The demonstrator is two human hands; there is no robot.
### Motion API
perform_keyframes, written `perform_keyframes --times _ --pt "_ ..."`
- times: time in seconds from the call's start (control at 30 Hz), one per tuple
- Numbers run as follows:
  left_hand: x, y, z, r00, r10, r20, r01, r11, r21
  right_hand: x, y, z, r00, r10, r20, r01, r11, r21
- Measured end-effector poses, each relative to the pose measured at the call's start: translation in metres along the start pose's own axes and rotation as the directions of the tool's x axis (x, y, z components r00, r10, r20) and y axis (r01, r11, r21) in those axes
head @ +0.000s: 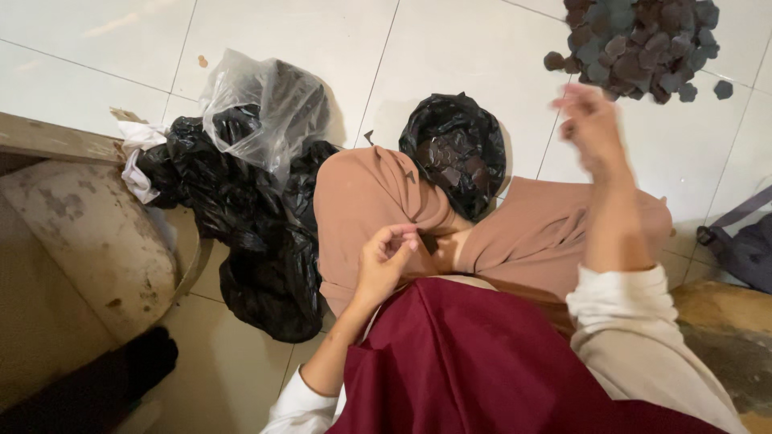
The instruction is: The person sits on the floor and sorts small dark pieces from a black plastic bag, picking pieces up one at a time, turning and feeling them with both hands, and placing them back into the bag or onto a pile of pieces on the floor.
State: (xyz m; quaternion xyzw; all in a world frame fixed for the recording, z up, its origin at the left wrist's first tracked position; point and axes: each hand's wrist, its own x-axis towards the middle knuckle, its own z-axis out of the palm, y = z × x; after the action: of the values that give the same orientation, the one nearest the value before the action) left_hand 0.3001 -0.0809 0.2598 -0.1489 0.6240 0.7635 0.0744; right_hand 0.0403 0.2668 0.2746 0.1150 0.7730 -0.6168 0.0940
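A small black bag [454,153] of dark flat pieces sits open between the person's knees, resting against the tan trousers [531,233], just beyond the left hand [386,257]. That hand lies on the lap with fingers curled loosely inward; whether it grips a piece cannot be told. The right hand [591,124] is raised and blurred to the far right, fingers bunched, so its hold cannot be told either. Beyond it, on the white tiled floor [450,48], lies a heap of dark round pieces [639,44]. To the left rest crumpled black bags [257,241] with a clear plastic bag [261,108] on top. A maroon cloth [482,370] covers the near lap.
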Motion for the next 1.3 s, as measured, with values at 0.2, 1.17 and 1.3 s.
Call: perform_keyframes --times 0.2,1.17,1.3 --pt "0.01 0.03 0.015 0.995 0.096 0.014 -0.095 0.993 -0.067 -0.116 -0.027 0.116 0.838 0.158 0.523 -0.227 0.971 0.071" --pt "-0.011 0.093 0.02 0.971 0.175 0.161 -0.107 0.926 -0.363 -0.212 -0.11 0.13 0.806 -0.197 0.558 0.004 0.945 0.327" --pt "-0.013 0.096 0.02 0.962 0.16 0.223 -0.044 0.892 -0.449 -0.213 -0.11 0.129 0.812 -0.175 0.556 -0.022 0.944 0.33"
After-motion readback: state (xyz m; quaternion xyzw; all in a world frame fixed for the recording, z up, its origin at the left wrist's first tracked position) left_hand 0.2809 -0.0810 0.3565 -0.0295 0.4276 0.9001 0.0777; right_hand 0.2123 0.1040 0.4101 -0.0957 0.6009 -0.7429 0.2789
